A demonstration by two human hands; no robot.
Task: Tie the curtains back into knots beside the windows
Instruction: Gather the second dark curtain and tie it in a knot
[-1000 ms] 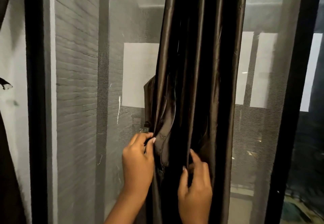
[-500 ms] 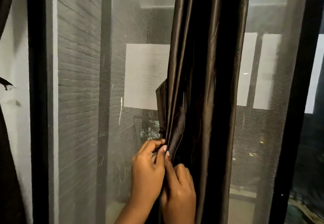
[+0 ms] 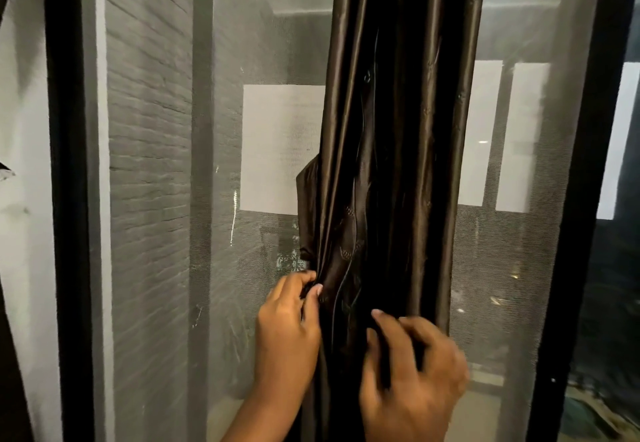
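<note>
1. Before the mesh-screened window (image 3: 277, 151), a dark brown satin curtain (image 3: 398, 130) hangs gathered into a narrow column of folds, framed by black window posts (image 3: 64, 199) on either side.

2. At the curtain's left edge, the left hand (image 3: 287, 331) pinches a fold between thumb and curled fingers, just where it gripped half a second ago.

3. Half a second ago the right hand (image 3: 412, 379) was tucked close against the left. It has since swung out to the right, and its fingers now spread loosely over the middle folds. It is blurred with motion, so I cannot tell whether it truly grips any cloth.

4. My reading: the right hand is reaching for more of the loose folds, to draw them across to the pinched edge.

5. No knot shows yet. The curtain hangs straight down past the hands, so bunching seems unfinished and tying has not begun.
</note>
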